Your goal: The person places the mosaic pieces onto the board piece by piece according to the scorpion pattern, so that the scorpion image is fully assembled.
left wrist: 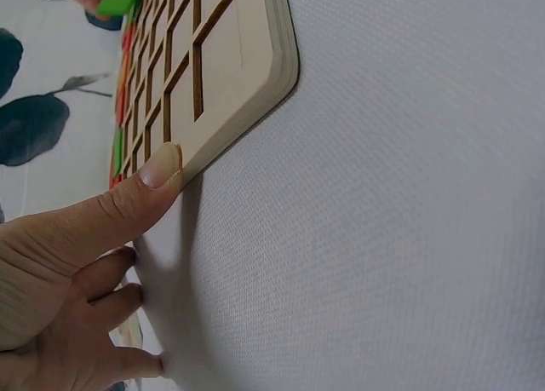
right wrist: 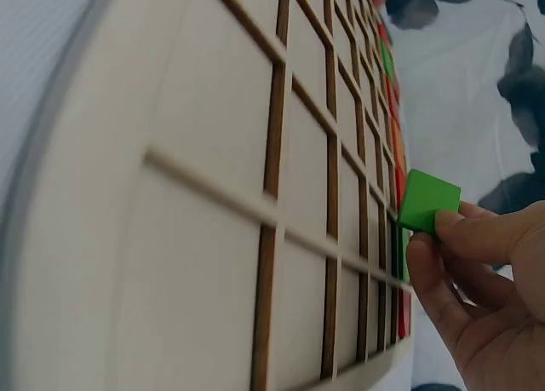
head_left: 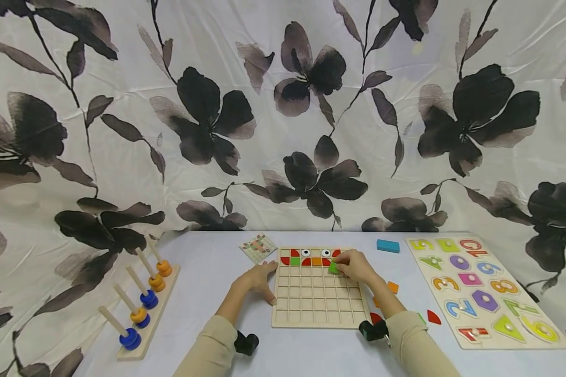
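Note:
A wooden grid board [head_left: 315, 303] lies flat on the table, its two far rows partly filled with red, green and orange tiles and two eye tiles. My right hand [head_left: 355, 266] pinches a green square tile [right wrist: 430, 201] between thumb and fingers, over the far right part of the grid. In the right wrist view the tile is tilted above the cells. At the board's left edge is my left hand [head_left: 259, 280], its thumb [left wrist: 160, 165] touching the rim and its other fingers spread. Below the filled rows, the visible cells are bare wood.
A pattern card [head_left: 258, 247] lies behind the board's left corner. To the left stands a peg stacker [head_left: 147, 314] with blue and orange rings. A blue block [head_left: 388, 246], loose orange and red pieces [head_left: 434, 317], and a number puzzle [head_left: 488, 293] are on the right.

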`<action>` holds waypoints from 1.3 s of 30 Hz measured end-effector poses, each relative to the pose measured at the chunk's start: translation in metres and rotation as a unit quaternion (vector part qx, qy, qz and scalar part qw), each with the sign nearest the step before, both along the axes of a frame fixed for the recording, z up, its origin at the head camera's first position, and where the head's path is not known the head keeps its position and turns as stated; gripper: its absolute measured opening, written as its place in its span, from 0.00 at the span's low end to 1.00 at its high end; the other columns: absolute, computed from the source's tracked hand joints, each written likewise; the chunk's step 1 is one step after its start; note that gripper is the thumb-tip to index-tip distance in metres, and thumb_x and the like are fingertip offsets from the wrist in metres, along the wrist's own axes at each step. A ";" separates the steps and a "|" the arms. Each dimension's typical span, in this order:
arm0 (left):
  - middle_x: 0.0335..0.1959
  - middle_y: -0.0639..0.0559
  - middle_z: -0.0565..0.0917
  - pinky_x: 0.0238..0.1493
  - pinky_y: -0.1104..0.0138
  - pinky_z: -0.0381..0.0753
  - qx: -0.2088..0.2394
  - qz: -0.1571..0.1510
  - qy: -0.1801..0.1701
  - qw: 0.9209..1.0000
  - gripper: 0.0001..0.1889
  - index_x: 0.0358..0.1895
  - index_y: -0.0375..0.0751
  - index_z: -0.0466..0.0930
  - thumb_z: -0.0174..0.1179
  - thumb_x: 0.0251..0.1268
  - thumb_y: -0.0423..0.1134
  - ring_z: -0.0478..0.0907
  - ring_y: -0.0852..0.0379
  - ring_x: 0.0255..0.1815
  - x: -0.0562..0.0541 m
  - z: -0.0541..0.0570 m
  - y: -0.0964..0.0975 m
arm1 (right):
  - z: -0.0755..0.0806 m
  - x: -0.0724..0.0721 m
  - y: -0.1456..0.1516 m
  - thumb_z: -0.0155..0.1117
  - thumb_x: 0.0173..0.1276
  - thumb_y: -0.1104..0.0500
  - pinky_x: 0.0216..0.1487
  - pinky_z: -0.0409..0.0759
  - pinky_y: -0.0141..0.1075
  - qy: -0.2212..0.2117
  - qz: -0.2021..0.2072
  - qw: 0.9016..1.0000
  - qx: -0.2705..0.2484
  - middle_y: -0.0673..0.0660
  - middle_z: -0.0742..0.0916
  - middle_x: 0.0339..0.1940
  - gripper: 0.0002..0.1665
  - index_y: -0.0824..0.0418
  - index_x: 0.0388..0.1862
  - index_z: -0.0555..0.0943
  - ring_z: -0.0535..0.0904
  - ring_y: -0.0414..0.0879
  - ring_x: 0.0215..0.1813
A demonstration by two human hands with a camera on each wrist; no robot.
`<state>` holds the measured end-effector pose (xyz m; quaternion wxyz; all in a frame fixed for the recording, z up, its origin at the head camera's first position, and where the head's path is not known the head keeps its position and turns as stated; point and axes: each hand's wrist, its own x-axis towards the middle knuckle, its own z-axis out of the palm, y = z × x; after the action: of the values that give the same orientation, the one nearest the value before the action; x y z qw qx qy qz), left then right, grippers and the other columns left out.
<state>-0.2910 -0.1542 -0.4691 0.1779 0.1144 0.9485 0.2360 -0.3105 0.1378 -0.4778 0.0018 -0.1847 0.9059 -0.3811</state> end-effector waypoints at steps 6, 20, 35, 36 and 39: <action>0.72 0.41 0.60 0.68 0.42 0.55 -0.001 0.000 0.000 1.000 0.53 0.69 0.37 0.62 0.79 0.32 0.39 0.51 0.36 0.72 0.000 0.001 0.001 | -0.003 -0.011 -0.018 0.61 0.61 0.71 0.45 0.81 0.45 0.029 0.004 0.999 0.030 0.63 0.86 0.41 0.09 0.68 0.39 0.86 0.82 0.56 0.44; 0.72 0.39 0.59 0.68 0.43 0.56 -0.003 -0.003 0.005 1.000 0.53 0.69 0.36 0.61 0.79 0.32 0.38 0.52 0.37 0.72 -0.004 0.001 -0.001 | -0.006 -0.007 -0.025 0.67 0.54 0.71 0.36 0.82 0.39 0.041 0.037 0.997 0.050 0.58 0.87 0.28 0.03 0.69 0.28 0.87 0.81 0.51 0.36; 0.72 0.40 0.60 0.68 0.43 0.55 -0.001 -0.008 0.001 1.000 0.53 0.69 0.36 0.62 0.79 0.32 0.38 0.51 0.36 0.72 -0.007 0.001 -0.001 | 0.004 0.016 -0.002 0.66 0.59 0.68 0.33 0.78 0.34 -0.034 0.048 0.996 0.066 0.54 0.87 0.29 0.03 0.65 0.30 0.86 0.77 0.43 0.31; 0.72 0.40 0.60 0.68 0.43 0.55 -0.001 -0.010 0.002 1.000 0.53 0.69 0.35 0.62 0.79 0.32 0.38 0.51 0.36 0.72 -0.007 0.001 -0.001 | 0.004 0.019 0.003 0.65 0.59 0.68 0.32 0.77 0.34 -0.037 0.041 0.996 0.065 0.53 0.86 0.29 0.03 0.65 0.30 0.86 0.75 0.42 0.30; 0.72 0.40 0.60 0.69 0.43 0.54 -0.005 -0.013 0.003 1.000 0.52 0.69 0.35 0.62 0.79 0.32 0.38 0.51 0.37 0.73 -0.008 0.001 -0.002 | 0.006 0.028 0.019 0.64 0.60 0.69 0.29 0.73 0.32 -0.048 0.021 0.997 0.064 0.52 0.83 0.27 0.03 0.66 0.32 0.84 0.71 0.42 0.28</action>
<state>-0.2989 -0.1565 -0.4682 0.1789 0.1262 0.9485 0.2290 -0.2828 0.1569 -0.4714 0.0650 -0.1845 0.9232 -0.3308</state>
